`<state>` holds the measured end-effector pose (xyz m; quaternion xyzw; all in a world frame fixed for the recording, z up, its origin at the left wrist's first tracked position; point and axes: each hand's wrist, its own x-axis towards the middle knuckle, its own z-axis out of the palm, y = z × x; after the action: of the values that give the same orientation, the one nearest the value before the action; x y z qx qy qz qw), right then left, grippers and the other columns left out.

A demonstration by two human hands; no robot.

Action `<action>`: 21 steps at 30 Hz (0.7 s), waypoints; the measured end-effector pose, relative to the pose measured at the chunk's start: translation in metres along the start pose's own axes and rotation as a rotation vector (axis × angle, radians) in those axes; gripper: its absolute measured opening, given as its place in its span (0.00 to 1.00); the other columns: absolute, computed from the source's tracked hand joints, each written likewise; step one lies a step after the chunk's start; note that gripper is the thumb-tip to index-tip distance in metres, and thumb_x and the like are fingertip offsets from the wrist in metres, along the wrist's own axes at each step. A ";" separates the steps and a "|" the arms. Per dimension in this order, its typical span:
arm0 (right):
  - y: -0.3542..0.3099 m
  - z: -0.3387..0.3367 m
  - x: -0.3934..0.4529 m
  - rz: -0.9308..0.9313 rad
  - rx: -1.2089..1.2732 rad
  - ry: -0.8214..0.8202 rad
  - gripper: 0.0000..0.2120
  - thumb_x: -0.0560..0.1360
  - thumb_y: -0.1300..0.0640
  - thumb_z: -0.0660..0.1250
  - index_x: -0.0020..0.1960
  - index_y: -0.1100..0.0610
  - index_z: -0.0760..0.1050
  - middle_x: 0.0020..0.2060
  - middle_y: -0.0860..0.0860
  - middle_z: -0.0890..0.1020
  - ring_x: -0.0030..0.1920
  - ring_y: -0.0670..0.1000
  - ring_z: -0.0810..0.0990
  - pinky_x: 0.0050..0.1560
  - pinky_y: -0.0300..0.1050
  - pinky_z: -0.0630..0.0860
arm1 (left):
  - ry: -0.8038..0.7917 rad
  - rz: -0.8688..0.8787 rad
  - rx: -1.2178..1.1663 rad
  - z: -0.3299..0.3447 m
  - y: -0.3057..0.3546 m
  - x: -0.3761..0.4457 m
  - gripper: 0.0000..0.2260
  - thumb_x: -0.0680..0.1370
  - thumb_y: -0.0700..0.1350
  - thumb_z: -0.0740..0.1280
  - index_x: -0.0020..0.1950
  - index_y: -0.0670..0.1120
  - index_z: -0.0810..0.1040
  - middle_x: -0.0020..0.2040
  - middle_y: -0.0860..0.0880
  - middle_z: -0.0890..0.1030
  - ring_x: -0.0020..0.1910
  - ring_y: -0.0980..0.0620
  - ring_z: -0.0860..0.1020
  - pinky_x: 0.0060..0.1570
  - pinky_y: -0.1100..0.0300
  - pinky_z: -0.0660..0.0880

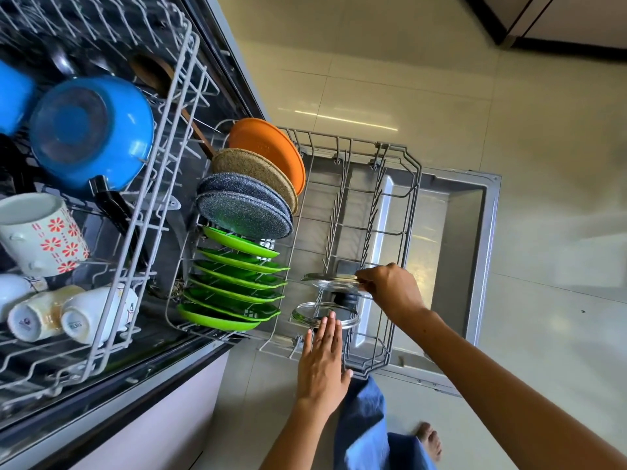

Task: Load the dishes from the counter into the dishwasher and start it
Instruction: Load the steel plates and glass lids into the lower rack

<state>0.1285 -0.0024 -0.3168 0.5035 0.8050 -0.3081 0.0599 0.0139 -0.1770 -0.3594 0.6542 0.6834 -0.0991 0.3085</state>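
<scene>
A home kitchen, seen from above. Open dishwasher door (475, 232) lying flat over pale glossy floor tiles (407, 79). Two wire racks pulled out: lower rack (400, 184) holding green plates (237, 266), grey speckled plates (244, 212), an orange plate (268, 150) and glass pot lids (325, 315); upper rack (142, 212) holding a blue pan (91, 130), a flowered mug (40, 232) and white cups (98, 313). Dark cabinet base (543, 25) across the floor. Bare foot (431, 439) on the tiles.

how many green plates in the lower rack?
6, stood on edge in one row in the lower rack, running from just below the grey plates to the near end. Overlap may hide another.
</scene>
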 end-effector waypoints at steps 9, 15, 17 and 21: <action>0.008 0.008 -0.006 -0.016 0.029 0.084 0.05 0.74 0.63 0.67 0.40 0.58 0.79 0.28 0.54 0.79 0.29 0.56 0.77 0.31 0.45 0.75 | 0.003 -0.022 -0.002 -0.001 0.004 -0.001 0.48 0.56 0.60 0.79 0.70 0.40 0.70 0.72 0.42 0.68 0.69 0.45 0.68 0.69 0.52 0.47; 0.002 0.003 -0.027 -0.087 0.061 0.207 0.05 0.71 0.62 0.72 0.37 0.57 0.79 0.23 0.51 0.77 0.23 0.54 0.74 0.23 0.43 0.72 | 0.008 -0.015 -0.015 0.000 0.002 0.000 0.49 0.56 0.60 0.79 0.71 0.40 0.68 0.72 0.42 0.67 0.70 0.45 0.68 0.69 0.51 0.47; -0.001 0.000 -0.037 -0.107 0.048 0.198 0.06 0.70 0.61 0.72 0.36 0.55 0.77 0.23 0.50 0.76 0.23 0.53 0.74 0.23 0.41 0.71 | 0.002 -0.015 -0.022 0.000 0.002 0.000 0.51 0.56 0.60 0.79 0.72 0.40 0.65 0.73 0.42 0.66 0.70 0.45 0.67 0.69 0.51 0.47; -0.007 0.001 -0.044 -0.117 0.008 0.171 0.11 0.68 0.62 0.75 0.34 0.53 0.74 0.23 0.47 0.74 0.22 0.50 0.71 0.23 0.36 0.64 | -0.009 -0.016 -0.031 0.001 0.004 0.001 0.53 0.56 0.61 0.79 0.73 0.41 0.60 0.73 0.43 0.66 0.70 0.45 0.68 0.69 0.51 0.47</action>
<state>0.1437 -0.0391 -0.2969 0.4803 0.8339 -0.2703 -0.0293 0.0178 -0.1764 -0.3591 0.6434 0.6885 -0.0940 0.3211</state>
